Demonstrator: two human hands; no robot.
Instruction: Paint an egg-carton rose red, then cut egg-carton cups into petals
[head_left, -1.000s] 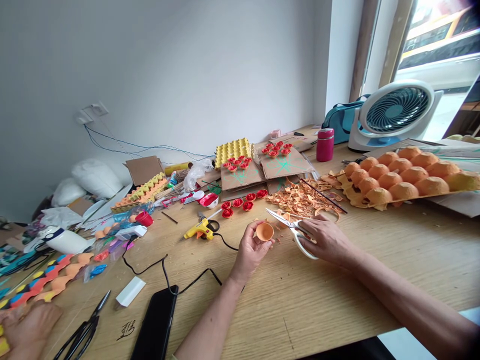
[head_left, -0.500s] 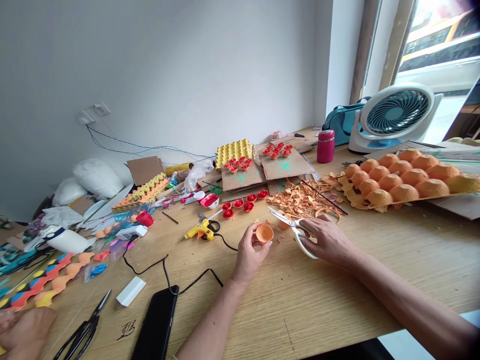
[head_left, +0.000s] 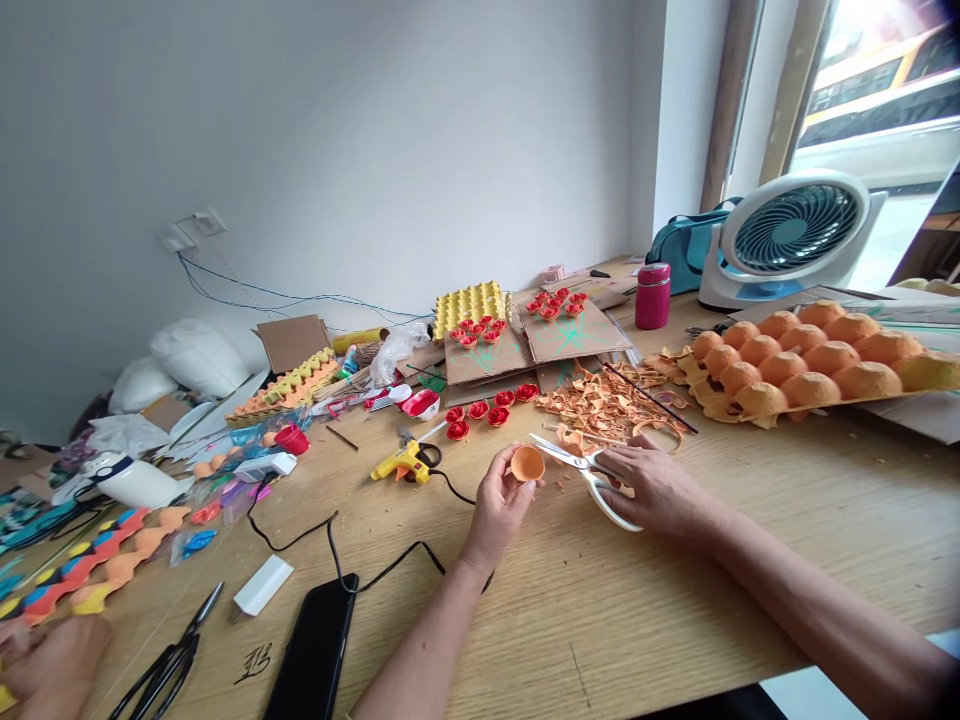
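Observation:
Between the thumb and fingers of my left hand (head_left: pixel 496 503) is an orange egg-carton cup (head_left: pixel 528 464), its round hollow facing me. My right hand (head_left: pixel 651 484) grips white-handled scissors (head_left: pixel 611 500) by the loops. Their blades point left and stand slightly apart, with the tips close to the cup's rim; I cannot tell whether they touch it. Behind the scissors lies a heap of orange carton scraps (head_left: pixel 600 400). Several red paper flowers (head_left: pixel 478 410) rest on the table beyond my left hand, and a yellow glue gun (head_left: pixel 401 461) lies to its left.
An orange egg tray (head_left: pixel 795 365) sits at the right before a white fan (head_left: pixel 795 235) and a pink flask (head_left: pixel 652 296). Cardboard sheets (head_left: pixel 577 340) carry more red flowers. At front left are a phone (head_left: pixel 311 650), black scissors (head_left: pixel 169 660) and another person's hand (head_left: pixel 56 655).
The scissors have dropped slightly and shifted a little left towards the cup, their blades less tilted over the scraps. My left hand holds the cup in nearly the same place.

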